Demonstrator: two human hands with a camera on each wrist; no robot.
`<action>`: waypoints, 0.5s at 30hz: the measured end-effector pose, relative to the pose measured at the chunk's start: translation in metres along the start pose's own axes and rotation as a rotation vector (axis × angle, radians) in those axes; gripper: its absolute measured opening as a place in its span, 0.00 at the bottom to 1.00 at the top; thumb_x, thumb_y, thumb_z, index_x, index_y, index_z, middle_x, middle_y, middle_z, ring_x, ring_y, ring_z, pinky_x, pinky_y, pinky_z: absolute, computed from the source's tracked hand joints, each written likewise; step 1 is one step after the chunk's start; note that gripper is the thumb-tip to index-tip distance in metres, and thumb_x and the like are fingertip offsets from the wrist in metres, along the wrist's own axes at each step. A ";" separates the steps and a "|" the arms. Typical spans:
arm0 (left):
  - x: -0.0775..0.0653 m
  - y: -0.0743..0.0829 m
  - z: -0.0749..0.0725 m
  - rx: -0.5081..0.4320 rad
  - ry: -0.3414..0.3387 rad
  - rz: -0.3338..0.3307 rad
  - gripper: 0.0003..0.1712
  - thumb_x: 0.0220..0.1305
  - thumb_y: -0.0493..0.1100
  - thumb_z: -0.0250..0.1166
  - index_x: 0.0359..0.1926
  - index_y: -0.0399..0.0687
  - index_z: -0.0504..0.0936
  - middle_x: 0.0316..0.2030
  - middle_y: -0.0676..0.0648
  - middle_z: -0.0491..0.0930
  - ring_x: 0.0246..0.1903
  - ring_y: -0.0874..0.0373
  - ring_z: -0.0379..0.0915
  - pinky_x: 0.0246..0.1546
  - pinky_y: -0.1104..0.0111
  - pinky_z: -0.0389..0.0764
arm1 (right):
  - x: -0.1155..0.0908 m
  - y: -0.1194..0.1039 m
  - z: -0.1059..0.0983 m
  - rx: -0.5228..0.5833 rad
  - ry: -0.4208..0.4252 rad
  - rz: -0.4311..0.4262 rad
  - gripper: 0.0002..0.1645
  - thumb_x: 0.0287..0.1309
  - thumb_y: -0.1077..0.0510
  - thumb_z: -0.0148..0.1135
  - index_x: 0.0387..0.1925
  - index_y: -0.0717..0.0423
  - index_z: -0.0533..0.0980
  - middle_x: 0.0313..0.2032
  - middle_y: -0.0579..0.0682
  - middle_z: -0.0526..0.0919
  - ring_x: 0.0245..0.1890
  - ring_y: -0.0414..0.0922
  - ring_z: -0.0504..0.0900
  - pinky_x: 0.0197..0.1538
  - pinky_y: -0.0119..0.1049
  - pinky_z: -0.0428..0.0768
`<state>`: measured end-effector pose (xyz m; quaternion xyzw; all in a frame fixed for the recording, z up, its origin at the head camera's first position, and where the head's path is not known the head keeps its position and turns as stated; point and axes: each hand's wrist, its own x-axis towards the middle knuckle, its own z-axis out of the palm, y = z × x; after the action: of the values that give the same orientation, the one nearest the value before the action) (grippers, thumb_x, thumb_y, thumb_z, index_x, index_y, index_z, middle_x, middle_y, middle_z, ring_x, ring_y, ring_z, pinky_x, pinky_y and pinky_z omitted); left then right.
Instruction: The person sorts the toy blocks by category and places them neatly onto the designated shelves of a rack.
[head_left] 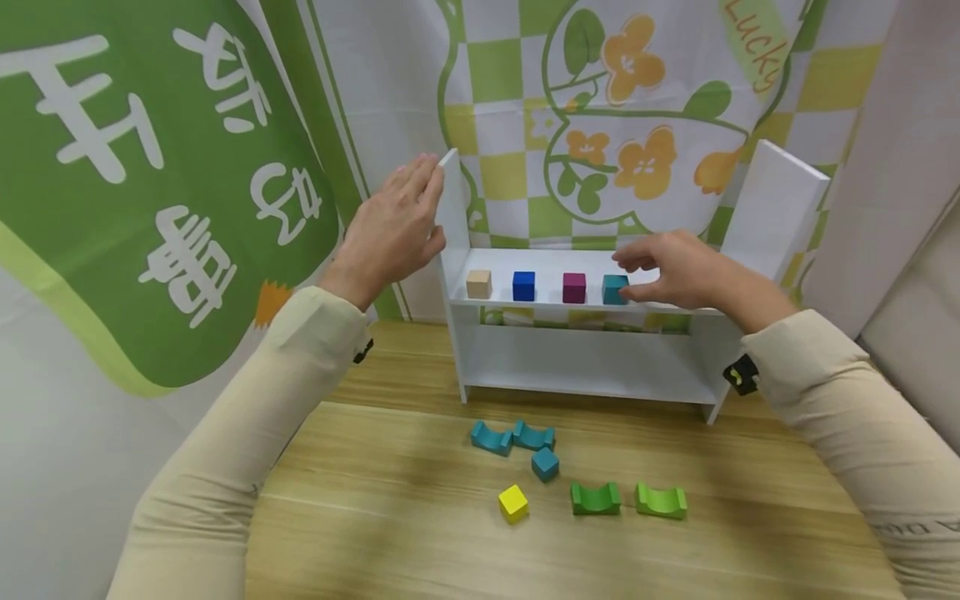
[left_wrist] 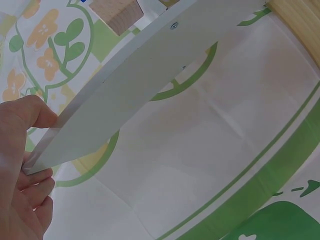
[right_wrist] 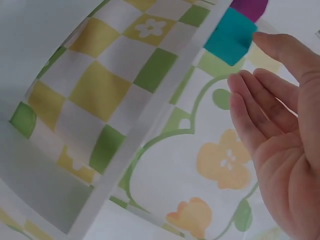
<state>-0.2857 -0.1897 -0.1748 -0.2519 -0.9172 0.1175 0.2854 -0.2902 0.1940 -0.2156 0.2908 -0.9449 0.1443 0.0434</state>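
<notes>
My left hand [head_left: 396,223] grips the upper edge of the left side panel [left_wrist: 125,92] of a small white shelf [head_left: 585,358], thumb on one face and fingers on the other. On the upper board stand a natural wood cube [head_left: 478,284], a blue cube [head_left: 523,286], a magenta cube [head_left: 573,287] and a teal cube [head_left: 614,289], in a row from left to right. Right at the teal cube is my right hand [head_left: 678,268], its thumb tip beside the cube. The other fingers are loosely bent and apart from it in the right wrist view.
On the wooden table [head_left: 375,500] before the shelf lie two teal arched blocks [head_left: 491,437], another teal cube [head_left: 545,463], a yellow cube [head_left: 513,504], a green arched block [head_left: 596,498] and a lime arched block [head_left: 661,501]. A patterned cloth [head_left: 495,175] hangs behind.
</notes>
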 end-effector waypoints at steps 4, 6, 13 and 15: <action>0.001 0.000 0.000 0.004 0.007 0.004 0.40 0.76 0.44 0.57 0.79 0.26 0.56 0.81 0.31 0.56 0.82 0.38 0.53 0.85 0.52 0.55 | -0.006 -0.007 -0.006 -0.010 0.035 -0.021 0.31 0.65 0.54 0.73 0.65 0.62 0.79 0.59 0.61 0.87 0.61 0.62 0.85 0.65 0.61 0.83; 0.001 0.000 0.000 0.004 0.006 0.004 0.40 0.76 0.44 0.56 0.79 0.26 0.56 0.81 0.31 0.55 0.82 0.38 0.53 0.85 0.52 0.55 | -0.008 -0.011 -0.007 -0.019 0.050 -0.048 0.29 0.65 0.55 0.73 0.64 0.61 0.80 0.58 0.60 0.88 0.59 0.61 0.86 0.63 0.59 0.85; 0.000 0.000 0.000 -0.008 -0.002 0.000 0.40 0.77 0.43 0.55 0.79 0.26 0.55 0.81 0.30 0.55 0.82 0.38 0.52 0.85 0.52 0.55 | -0.016 -0.024 0.005 -0.018 0.105 -0.215 0.21 0.62 0.60 0.74 0.56 0.59 0.85 0.50 0.55 0.91 0.50 0.54 0.90 0.55 0.54 0.90; 0.000 0.000 0.001 -0.008 0.004 0.001 0.39 0.76 0.43 0.55 0.79 0.26 0.55 0.81 0.30 0.56 0.82 0.38 0.53 0.85 0.52 0.55 | -0.019 -0.027 0.012 -0.015 0.104 -0.253 0.20 0.61 0.60 0.75 0.55 0.58 0.86 0.49 0.54 0.91 0.49 0.53 0.91 0.54 0.53 0.90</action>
<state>-0.2860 -0.1893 -0.1755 -0.2540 -0.9170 0.1134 0.2860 -0.2595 0.1787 -0.2238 0.3994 -0.8981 0.1455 0.1125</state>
